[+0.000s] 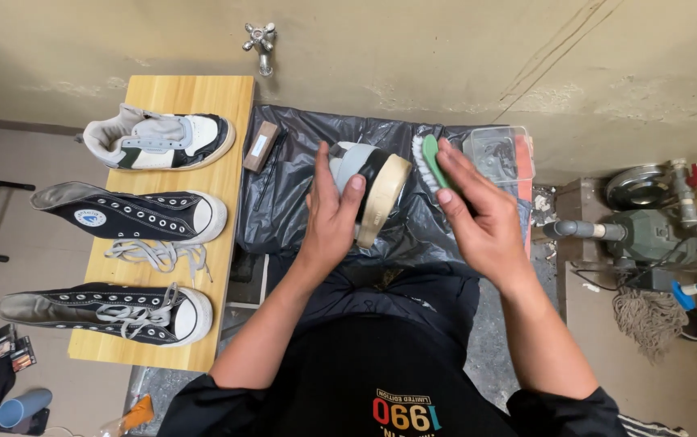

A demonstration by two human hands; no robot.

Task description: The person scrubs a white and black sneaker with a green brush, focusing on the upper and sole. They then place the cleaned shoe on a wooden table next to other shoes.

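while the left hand (328,212) is clamped around a shoe (365,190) held on its side over a black plastic sheet (284,194), sole edge turned toward 3 o'clock, the right hand (478,214) is closed on a green-handled brush (428,162) whose white bristles sit against the shoe's tan sole rim. both grips are shut on what they hold, thumb of the left across the upper, fingers of the right wrapped over the brush back. this looks like the scrubbing step, sole edge being worked; a further stroke would seem to call for the left hand turning the shoe so a fresh stretch of rim meets the bristles, with the brush kept flat to it. at 9 o'clock a wooden tabletop (227,129) carries three more shoes: a white and black sneaker (162,139) at its far end, then two black high-tops (134,214) (110,311), a loose lace (158,252) lying between them. a small brown block (260,146) rests at the sheet's edge near 11 o'clock, and a clear plastic box (501,152) stands just beyond the right hand at 1 o'clock. a wall tap (260,42) juts out at 12 o'clock from a rough plaster wall. at 3 o'clock sit a pump (656,231) and a mop (652,317) on the concrete floor.
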